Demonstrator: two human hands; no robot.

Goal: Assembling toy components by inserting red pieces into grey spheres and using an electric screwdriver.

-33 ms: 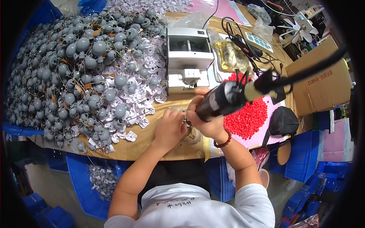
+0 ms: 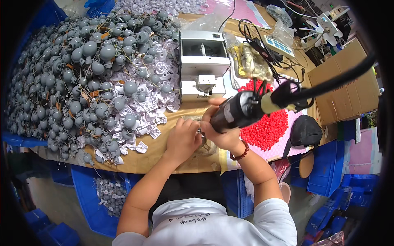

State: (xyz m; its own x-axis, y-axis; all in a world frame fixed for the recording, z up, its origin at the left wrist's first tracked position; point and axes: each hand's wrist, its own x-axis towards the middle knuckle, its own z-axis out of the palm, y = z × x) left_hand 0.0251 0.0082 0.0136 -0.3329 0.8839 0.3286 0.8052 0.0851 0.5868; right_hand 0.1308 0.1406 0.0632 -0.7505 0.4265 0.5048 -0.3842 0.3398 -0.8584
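My right hand [image 2: 223, 137] is wrapped round a black electric screwdriver [image 2: 236, 112], which tilts with its cable end up and to the right. Beside it, my left hand [image 2: 184, 137] is closed, its fingertips pinching something small that the hands mostly hide. Both hands meet over a small clear fixture [image 2: 206, 148] at the table's near edge. Just beyond them stands a white screw-feeding machine [image 2: 205, 65] with an open window. Red small plastic parts [image 2: 266, 131] lie in a pile right of my right hand.
A big heap of grey round lamp-like pieces with wires [image 2: 98, 74] covers the left, with white plastic plates [image 2: 156, 94] along it. At the right are a black pouch [image 2: 306, 130], a cardboard box [image 2: 347, 82] and a power strip [image 2: 279, 46]. The thick black cable [image 2: 328, 84] crosses above.
The screwdriver's cable end has shifted slightly down and left. A pale upright piece now shows in the machine's window. My left hand stays in place.
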